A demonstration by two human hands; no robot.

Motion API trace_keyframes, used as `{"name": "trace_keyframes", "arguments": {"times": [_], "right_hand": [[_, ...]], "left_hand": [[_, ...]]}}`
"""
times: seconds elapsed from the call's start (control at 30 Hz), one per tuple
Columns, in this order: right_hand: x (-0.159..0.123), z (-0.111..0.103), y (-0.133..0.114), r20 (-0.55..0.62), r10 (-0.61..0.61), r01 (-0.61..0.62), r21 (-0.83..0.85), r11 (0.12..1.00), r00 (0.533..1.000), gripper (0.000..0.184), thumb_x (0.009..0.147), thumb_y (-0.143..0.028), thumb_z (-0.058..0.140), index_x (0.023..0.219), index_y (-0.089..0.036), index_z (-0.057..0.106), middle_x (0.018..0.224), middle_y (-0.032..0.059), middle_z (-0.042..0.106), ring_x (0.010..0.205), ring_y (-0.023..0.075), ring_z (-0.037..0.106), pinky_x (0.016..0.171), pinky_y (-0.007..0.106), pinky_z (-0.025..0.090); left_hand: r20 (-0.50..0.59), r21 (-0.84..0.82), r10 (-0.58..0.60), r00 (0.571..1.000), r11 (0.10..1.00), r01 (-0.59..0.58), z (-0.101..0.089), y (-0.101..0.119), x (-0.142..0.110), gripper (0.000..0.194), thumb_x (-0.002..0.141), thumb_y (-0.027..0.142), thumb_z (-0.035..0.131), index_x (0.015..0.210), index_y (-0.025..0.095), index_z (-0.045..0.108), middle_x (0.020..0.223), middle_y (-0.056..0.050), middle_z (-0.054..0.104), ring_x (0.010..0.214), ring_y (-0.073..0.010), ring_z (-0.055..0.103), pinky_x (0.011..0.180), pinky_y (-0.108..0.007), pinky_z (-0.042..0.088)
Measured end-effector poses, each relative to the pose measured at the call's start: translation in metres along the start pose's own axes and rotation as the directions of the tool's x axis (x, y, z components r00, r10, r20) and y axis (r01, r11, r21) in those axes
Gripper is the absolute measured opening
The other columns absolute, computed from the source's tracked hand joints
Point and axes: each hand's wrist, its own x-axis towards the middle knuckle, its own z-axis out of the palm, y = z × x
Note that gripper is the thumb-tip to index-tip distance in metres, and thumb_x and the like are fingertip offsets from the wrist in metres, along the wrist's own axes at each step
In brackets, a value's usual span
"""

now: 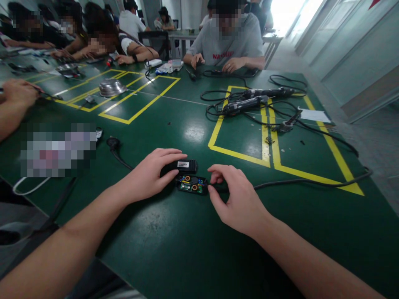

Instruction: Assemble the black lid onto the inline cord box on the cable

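An open black plastic housing [192, 185] lies on the green table in front of me, showing a circuit board with copper-wound rings and coloured wires. Just behind it is its black cover [189, 166], with a white label on it. My left hand [152, 172] is closed round the cover's left end, its thumb near the housing's left edge. At the housing's right end, my right hand [235, 195] pinches the black cable [280, 183], which runs off to the right. A black power plug [113, 143] with its cord lies left of my left hand.
Two electric screwdrivers [246, 104] with looping cords lie at the back right, near a white paper [314, 115]. Yellow tape [240, 155] marks rectangles on the table. A metal bowl [111, 88] stands back left. A co-worker [226, 45] sits opposite; another person's hand [21, 93] is at left.
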Motion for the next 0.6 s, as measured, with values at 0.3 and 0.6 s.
{"name": "trace_keyframes", "arguments": {"times": [0.3, 0.6], "right_hand": [[-0.003, 0.001, -0.001, -0.028, 0.016, -0.015, 0.02, 1.0, 0.999, 0.049, 0.092, -0.022, 0.061, 0.139, -0.023, 0.051, 0.117, 0.0122, 0.073, 0.1, 0.0301, 0.07, 0.088, 0.049, 0.057], [-0.001, -0.001, -0.003, 0.07, -0.007, 0.008, -0.004, 1.0, 0.998, 0.045, 0.092, -0.024, 0.063, 0.136, -0.02, 0.056, 0.124, 0.0154, 0.073, 0.109, 0.0335, 0.069, 0.094, 0.052, 0.054]], "left_hand": [[-0.206, -0.029, 0.145, 0.968, 0.988, -0.154, 0.003, 0.003, -0.001, 0.029, 0.112, 0.026, 0.057, 0.126, 0.022, 0.082, 0.11, -0.008, 0.085, 0.101, -0.0228, 0.077, 0.095, -0.036, 0.062], [0.027, -0.004, 0.129, 0.991, 0.992, -0.129, 0.007, 0.007, -0.002, 0.027, 0.108, 0.029, 0.065, 0.127, 0.023, 0.083, 0.126, -0.01, 0.082, 0.115, -0.0266, 0.076, 0.107, -0.043, 0.061]]}}
